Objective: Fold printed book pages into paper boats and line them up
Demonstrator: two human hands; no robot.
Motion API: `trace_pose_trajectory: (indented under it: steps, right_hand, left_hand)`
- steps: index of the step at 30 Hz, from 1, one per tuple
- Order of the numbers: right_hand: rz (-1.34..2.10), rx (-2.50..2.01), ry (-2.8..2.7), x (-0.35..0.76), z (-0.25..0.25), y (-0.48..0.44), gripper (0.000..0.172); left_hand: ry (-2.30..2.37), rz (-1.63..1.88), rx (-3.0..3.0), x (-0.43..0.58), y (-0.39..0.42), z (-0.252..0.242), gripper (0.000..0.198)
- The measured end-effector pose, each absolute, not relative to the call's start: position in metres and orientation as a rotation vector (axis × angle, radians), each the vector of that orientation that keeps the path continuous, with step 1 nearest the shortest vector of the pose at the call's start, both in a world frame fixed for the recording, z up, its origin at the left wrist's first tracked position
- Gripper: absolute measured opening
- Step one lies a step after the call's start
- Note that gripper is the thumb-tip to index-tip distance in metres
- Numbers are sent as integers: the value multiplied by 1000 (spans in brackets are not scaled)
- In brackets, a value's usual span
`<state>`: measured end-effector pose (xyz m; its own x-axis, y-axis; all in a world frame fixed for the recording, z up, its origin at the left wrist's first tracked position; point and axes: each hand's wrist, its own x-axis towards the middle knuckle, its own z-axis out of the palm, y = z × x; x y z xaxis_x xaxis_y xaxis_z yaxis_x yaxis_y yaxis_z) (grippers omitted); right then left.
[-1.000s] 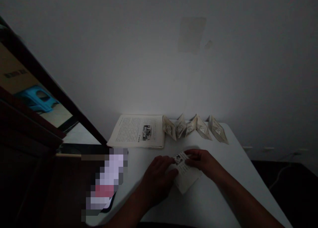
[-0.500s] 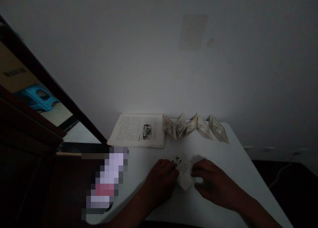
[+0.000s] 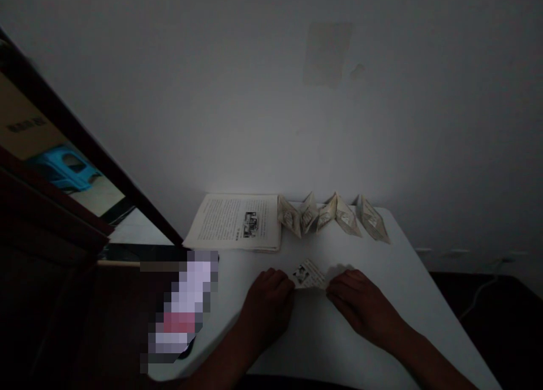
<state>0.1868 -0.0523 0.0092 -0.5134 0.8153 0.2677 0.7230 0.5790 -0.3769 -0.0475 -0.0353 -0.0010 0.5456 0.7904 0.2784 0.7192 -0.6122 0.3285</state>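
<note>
A small folded piece of printed paper (image 3: 309,274) lies between my hands near the front of the white table. It shows as a triangle with a dark picture and lines of text. My left hand (image 3: 271,299) pinches its left corner, fingers closed. At the right corner, my right hand (image 3: 354,299) grips the paper between thumb and fingers. Behind it, several folded paper boats (image 3: 326,214) stand in a row along the wall side of the table.
A stack of printed pages (image 3: 220,220) lies at the table's back left. A pixelated object (image 3: 190,294) rests on the left edge. The white table (image 3: 331,350) meets a grey wall (image 3: 237,95). A dark-framed mirror (image 3: 93,146) leans at left, showing a blue stool.
The paper has gone from a diamond to a triangle, its lower corner no longer showing. My right hand has closed on its right corner, and my left hand has shifted slightly left.
</note>
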Motion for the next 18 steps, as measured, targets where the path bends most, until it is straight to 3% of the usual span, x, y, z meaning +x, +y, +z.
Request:
trace_pose_trajectory:
  steps: [18]
  right_hand:
    - [470,-1788,-2167,166,16,-39,23]
  left_hand:
    - [1655,516,2448,-31,-30,-5,20]
